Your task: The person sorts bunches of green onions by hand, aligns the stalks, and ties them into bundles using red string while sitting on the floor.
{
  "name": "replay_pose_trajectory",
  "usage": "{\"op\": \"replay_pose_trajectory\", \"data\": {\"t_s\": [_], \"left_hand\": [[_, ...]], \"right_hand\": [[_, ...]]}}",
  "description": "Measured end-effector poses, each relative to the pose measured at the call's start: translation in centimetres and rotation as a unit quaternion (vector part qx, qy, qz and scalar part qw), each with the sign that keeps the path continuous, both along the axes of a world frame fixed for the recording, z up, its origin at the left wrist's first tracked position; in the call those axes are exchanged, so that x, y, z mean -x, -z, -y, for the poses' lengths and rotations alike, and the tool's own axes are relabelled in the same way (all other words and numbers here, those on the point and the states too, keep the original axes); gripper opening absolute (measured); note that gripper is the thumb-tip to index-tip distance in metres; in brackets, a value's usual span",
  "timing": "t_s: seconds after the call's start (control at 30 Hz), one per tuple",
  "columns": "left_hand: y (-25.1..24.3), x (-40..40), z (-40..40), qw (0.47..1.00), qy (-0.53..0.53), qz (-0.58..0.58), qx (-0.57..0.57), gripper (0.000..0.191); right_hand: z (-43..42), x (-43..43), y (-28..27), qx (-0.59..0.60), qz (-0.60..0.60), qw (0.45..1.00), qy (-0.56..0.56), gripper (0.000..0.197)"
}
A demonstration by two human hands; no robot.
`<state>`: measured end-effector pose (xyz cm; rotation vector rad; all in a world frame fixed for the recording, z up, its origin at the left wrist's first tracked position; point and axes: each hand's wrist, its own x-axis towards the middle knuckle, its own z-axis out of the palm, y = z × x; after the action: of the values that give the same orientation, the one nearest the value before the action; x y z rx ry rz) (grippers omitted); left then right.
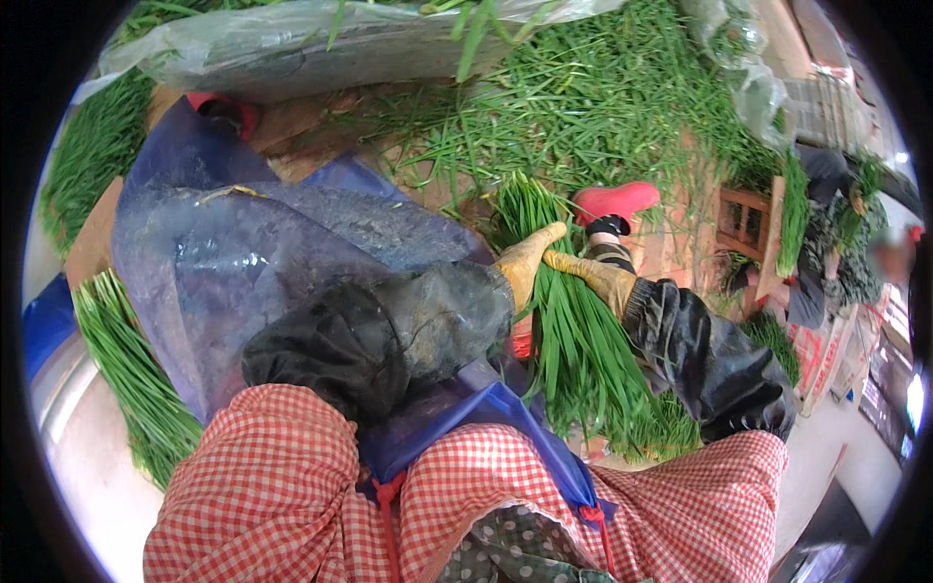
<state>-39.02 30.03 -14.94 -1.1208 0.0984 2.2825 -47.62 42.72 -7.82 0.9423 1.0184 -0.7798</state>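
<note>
A thick bunch of garlic chives (590,339) slants down between my legs, its pale stem ends pointing away from me and its leaf tips towards me. My left hand (526,264), in a stained yellow glove, grips it near the stem end. From the other side my right hand (596,278), gloved alike, closes on the same bunch, with its fingertips beside the left thumb. Dark waterproof sleeves cover both forearms. A bluish translucent plastic apron (240,270) is spread over my lap and left leg.
Loose chive leaves (583,102) litter the floor ahead, beside a plastic sheet (335,55). Another chive bunch (131,372) lies at left. Near my right foot in a red shoe (616,200) stands a wooden stool (743,218). A co-worker (838,211) sits at right, holding chives.
</note>
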Motion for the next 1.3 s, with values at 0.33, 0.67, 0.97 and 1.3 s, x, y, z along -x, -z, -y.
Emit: {"op": "replay_pose_trajectory", "data": {"t_s": [0.33,0.67,0.97,1.3], "left_hand": [[-0.9,-2.3,2.7,0.976,0.042,0.007,-0.215,0.040],[-0.9,-1.2,2.7,0.995,0.089,-0.030,0.013,0.030],[4.6,-0.6,11.3,0.956,0.138,-0.236,-0.105,0.018],[-5.4,-0.9,12.0,0.957,0.280,-0.078,-0.002,0.034]], "right_hand": [[1.2,-1.3,3.8,-0.002,-0.022,0.991,-0.129,0.041],[5.8,-5.6,-0.7,0.042,-0.485,0.702,-0.520,0.044],[-1.5,-10.6,5.2,0.063,-0.281,0.938,0.192,0.062],[10.7,-7.9,11.0,0.221,-0.246,0.756,0.565,0.086]]}}
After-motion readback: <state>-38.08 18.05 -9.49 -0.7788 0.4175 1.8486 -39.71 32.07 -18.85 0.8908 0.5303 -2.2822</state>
